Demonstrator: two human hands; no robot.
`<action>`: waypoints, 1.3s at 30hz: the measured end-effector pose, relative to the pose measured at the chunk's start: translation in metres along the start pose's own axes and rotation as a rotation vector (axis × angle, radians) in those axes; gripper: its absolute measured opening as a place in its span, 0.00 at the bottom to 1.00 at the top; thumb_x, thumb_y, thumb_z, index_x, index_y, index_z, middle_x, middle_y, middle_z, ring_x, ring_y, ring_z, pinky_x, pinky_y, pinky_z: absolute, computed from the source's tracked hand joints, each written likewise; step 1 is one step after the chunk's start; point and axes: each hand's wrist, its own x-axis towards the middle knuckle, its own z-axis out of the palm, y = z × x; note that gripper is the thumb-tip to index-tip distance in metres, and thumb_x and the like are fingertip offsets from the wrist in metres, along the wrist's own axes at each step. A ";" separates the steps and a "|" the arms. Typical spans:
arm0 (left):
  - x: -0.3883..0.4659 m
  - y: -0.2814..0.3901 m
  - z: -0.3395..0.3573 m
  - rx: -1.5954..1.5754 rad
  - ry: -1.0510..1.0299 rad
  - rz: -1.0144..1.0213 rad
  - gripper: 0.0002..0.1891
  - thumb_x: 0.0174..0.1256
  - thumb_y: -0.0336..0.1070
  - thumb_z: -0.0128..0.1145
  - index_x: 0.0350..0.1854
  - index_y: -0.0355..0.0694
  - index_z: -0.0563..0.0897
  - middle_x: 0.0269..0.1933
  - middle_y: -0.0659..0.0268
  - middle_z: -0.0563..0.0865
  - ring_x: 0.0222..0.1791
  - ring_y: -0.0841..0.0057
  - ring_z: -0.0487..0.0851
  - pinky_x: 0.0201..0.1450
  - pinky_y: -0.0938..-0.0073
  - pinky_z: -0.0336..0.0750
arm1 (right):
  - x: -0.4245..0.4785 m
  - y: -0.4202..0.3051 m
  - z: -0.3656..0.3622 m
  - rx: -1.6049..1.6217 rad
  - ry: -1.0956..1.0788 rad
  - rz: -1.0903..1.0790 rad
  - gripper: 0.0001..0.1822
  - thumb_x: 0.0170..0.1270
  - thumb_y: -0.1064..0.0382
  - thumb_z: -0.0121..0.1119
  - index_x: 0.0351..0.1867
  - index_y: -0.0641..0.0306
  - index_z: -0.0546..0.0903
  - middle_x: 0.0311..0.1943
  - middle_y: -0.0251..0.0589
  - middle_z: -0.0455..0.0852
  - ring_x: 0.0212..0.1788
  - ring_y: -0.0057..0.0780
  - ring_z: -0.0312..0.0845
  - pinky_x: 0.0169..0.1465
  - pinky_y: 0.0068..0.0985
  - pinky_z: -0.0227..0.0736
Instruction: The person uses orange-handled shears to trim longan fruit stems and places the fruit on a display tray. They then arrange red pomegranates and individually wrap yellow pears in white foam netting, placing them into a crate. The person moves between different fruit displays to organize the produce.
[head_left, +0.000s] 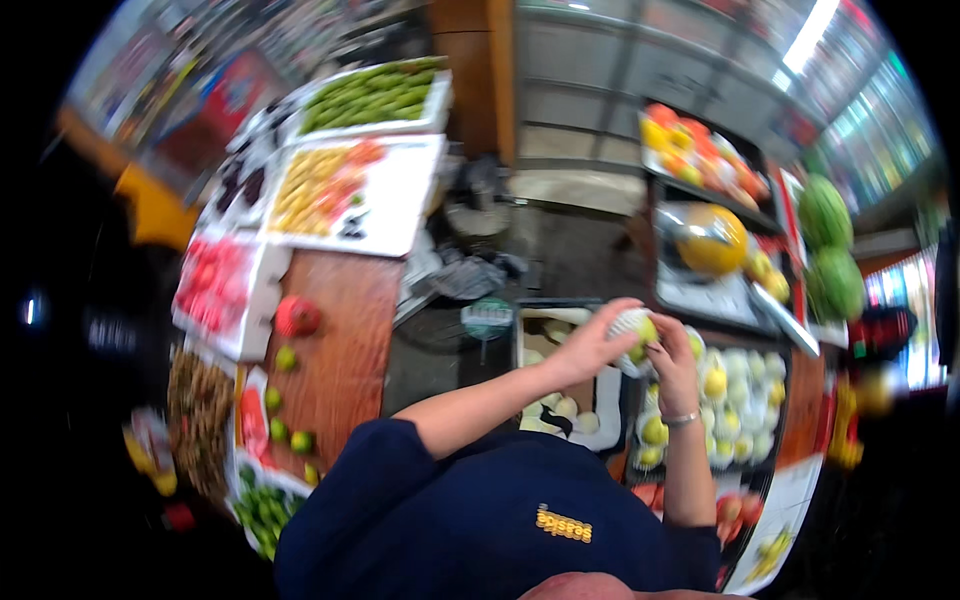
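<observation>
Both hands hold one yellow-green fruit (643, 339), likely a pear, partly covered by a white foam net (624, 322). My left hand (598, 346) grips it from the left, over the netted side. On its right side are the fingers of my right hand (675, 364), with a bracelet at the wrist. Below my left hand stands an open box (615, 409) with pale wrapped fruits (566, 409) inside. Beneath and beyond my right hand lies a black tray of foam-netted fruits (739, 397).
At right, a knife (784, 319) lies by a large wrapped yellow fruit (712, 240), near watermelons (836, 285). On the left, a wooden table (341, 330) bears a white tray (394, 217), a pomegranate (297, 316) and small green fruits (278, 430). Plastic bags (469, 277) lie between.
</observation>
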 end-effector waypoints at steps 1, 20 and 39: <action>-0.004 -0.003 -0.011 0.006 0.007 0.002 0.27 0.70 0.40 0.58 0.68 0.40 0.67 0.58 0.62 0.76 0.56 0.77 0.74 0.59 0.75 0.71 | 0.003 0.004 0.011 0.050 -0.013 0.025 0.21 0.63 0.72 0.56 0.60 0.65 0.74 0.55 0.36 0.77 0.59 0.24 0.71 0.64 0.26 0.65; -0.394 -0.133 -0.405 -0.478 1.742 -0.016 0.19 0.61 0.46 0.59 0.55 0.53 0.77 0.46 0.62 0.85 0.45 0.64 0.84 0.40 0.53 0.80 | 0.002 0.178 0.023 -0.286 -0.324 0.477 0.20 0.66 0.66 0.61 0.59 0.64 0.77 0.47 0.38 0.84 0.48 0.22 0.79 0.51 0.20 0.75; -0.424 -0.132 -0.423 0.242 2.346 -0.772 0.29 0.60 0.51 0.60 0.64 0.49 0.74 0.63 0.48 0.73 0.63 0.51 0.72 0.65 0.50 0.68 | -0.030 0.247 -0.007 -0.620 -0.382 0.703 0.18 0.65 0.61 0.62 0.55 0.59 0.80 0.37 0.29 0.84 0.37 0.19 0.79 0.38 0.21 0.74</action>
